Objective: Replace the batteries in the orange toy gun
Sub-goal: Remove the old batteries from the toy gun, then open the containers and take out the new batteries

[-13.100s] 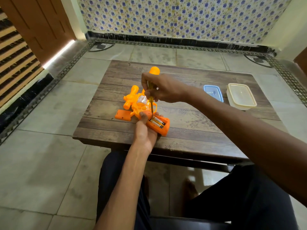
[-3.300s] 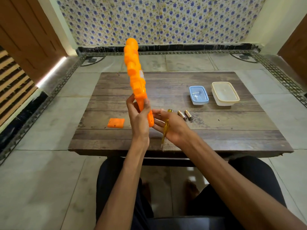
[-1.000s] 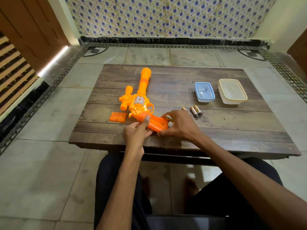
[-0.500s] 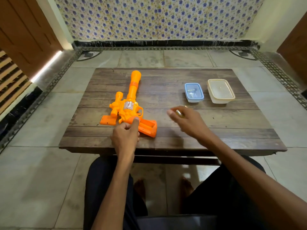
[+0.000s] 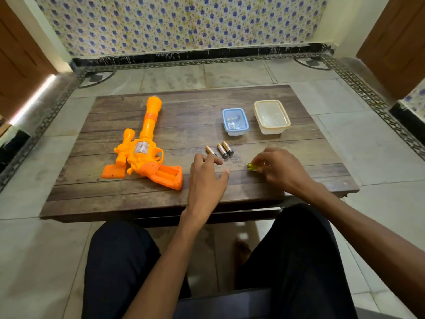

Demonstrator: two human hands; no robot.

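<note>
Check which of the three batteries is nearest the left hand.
The leftmost battery: fingertips of the left hand are at its near end. The other two lie paired farther right.

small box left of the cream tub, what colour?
The box is light blue, seen best in the head view.

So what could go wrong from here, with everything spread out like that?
1. The three batteries lie loose by the left hand. A nudge might roll them off the table.
2. The battery compartment of the orange toy gun lies open and looks empty, so cells could go in the wrong way round.
3. The battery cover lies loose beside the gun and could get knocked off.
</note>
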